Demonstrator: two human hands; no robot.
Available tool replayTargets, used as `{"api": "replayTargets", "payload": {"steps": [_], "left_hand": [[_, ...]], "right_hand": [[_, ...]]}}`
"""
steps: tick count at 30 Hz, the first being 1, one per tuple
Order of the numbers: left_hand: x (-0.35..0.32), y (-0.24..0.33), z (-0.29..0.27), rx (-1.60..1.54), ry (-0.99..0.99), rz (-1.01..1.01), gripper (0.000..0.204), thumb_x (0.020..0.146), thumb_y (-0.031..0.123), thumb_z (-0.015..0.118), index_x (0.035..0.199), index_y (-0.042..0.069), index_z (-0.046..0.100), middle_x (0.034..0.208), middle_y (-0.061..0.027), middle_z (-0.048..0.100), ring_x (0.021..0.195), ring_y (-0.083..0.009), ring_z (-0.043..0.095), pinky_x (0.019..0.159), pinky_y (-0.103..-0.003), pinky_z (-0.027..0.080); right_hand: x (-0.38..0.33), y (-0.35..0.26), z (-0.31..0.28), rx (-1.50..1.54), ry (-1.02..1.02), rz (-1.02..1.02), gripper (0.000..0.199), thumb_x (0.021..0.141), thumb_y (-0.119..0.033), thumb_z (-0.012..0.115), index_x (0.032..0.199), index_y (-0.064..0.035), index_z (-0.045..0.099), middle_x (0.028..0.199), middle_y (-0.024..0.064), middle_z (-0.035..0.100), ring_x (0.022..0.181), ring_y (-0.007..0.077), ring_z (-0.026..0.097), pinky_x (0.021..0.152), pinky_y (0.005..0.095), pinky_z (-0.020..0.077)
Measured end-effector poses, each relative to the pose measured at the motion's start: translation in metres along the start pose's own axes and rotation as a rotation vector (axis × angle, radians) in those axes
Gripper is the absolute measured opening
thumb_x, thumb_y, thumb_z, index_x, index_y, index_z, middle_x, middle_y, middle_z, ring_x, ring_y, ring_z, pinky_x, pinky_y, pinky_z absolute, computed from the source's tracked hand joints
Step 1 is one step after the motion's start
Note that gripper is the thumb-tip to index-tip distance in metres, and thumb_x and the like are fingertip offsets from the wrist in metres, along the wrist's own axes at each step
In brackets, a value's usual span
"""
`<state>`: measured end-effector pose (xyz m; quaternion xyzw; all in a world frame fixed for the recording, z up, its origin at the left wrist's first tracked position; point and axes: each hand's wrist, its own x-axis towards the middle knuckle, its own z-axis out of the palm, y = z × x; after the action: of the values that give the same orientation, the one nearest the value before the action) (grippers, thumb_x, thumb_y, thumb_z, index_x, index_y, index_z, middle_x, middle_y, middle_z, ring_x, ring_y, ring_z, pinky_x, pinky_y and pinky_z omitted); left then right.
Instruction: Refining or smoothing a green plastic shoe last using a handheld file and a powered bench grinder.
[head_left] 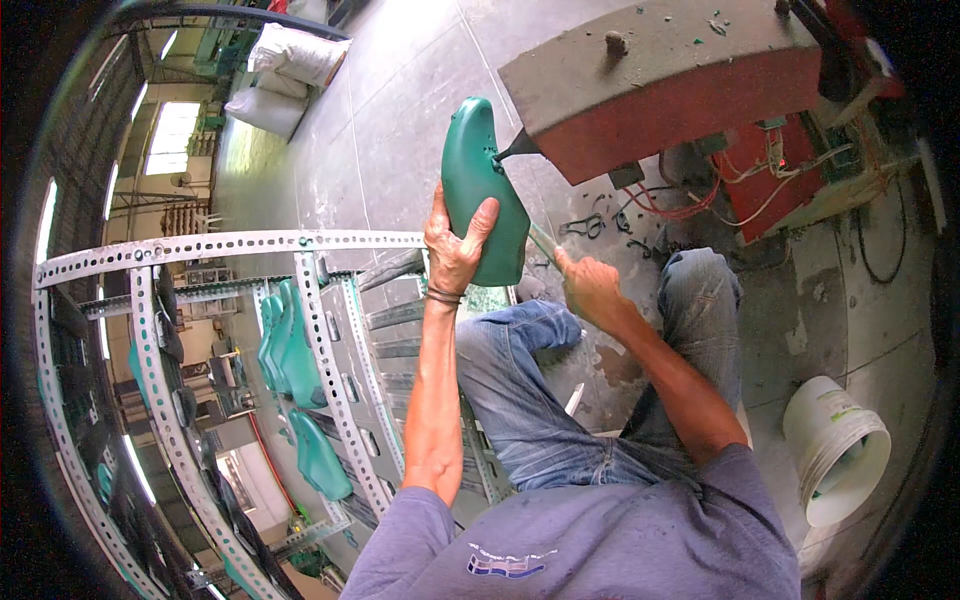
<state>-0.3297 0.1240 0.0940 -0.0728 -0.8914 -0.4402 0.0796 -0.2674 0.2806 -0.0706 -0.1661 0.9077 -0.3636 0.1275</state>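
A glossy green shoe last stands tilted in front of me, its narrow toe end pointing away. My left hand is closed round its left side, with the thumb across its upper face. Small dark holes or marks show near its middle right. There a dark pointed piece on the machine meets it or overlaps it in view; I cannot tell which. My right hand is closed on a thin greenish stick-like tool, index finger stretched along it. The tool's far end lies at the last's right edge.
A red and grey machine with loose wires fills the upper right. On the left stands a perforated metal rack bearing more green lasts. Dark scraps litter the floor. A white bucket lies tipped at right; white sacks sit far left.
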Motion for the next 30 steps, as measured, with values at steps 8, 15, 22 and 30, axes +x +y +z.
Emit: {"api": "replayTargets", "payload": {"steps": [8, 15, 22, 30], "left_hand": [[-0.007, -0.007, 0.007, -0.119, 0.053, -0.066, 0.046, 0.094, 0.029, 0.074, 0.127, 0.002, 0.056, 0.101, -0.0084, 0.069, 0.087, -0.0157, 0.065, 0.077, -0.030, 0.054], [-0.007, -0.009, 0.013, -0.147, 0.077, -0.081, 0.046, 0.093, 0.031, 0.074, 0.125, 0.002, 0.057, 0.100, -0.0081, 0.069, 0.086, -0.0159, 0.065, 0.077, -0.031, 0.054], [-0.011, -0.010, 0.017, -0.072, 0.115, 0.012, 0.045, 0.093, 0.030, 0.075, 0.123, 0.002, 0.057, 0.096, -0.0088, 0.069, 0.083, -0.0171, 0.065, 0.076, -0.032, 0.053], [-0.010, -0.007, 0.013, -0.001, 0.111, 0.028, 0.045, 0.092, 0.027, 0.075, 0.123, 0.001, 0.057, 0.094, -0.0090, 0.070, 0.080, -0.0182, 0.066, 0.073, -0.033, 0.054]], "right_hand": [[0.000, 0.002, -0.006, -0.052, -0.075, 0.031, 0.047, 0.092, -0.010, 0.053, 0.138, 0.0002, 0.049, 0.087, 0.0186, 0.070, 0.083, 0.0366, 0.071, 0.063, 0.0513, 0.0540], [0.001, 0.005, -0.005, -0.019, -0.060, 0.026, 0.047, 0.088, -0.009, 0.056, 0.134, 0.0014, 0.050, 0.083, 0.0188, 0.070, 0.079, 0.0378, 0.071, 0.062, 0.0511, 0.0540], [-0.001, 0.006, -0.003, -0.025, -0.018, 0.022, 0.041, 0.088, -0.009, 0.056, 0.128, 0.0012, 0.052, 0.081, 0.0192, 0.069, 0.077, 0.0383, 0.070, 0.061, 0.0513, 0.0537], [-0.005, 0.002, -0.003, -0.004, 0.015, -0.005, 0.041, 0.092, -0.009, 0.051, 0.132, 0.0006, 0.052, 0.080, 0.0184, 0.068, 0.078, 0.0377, 0.070, 0.060, 0.0502, 0.0536]]}}
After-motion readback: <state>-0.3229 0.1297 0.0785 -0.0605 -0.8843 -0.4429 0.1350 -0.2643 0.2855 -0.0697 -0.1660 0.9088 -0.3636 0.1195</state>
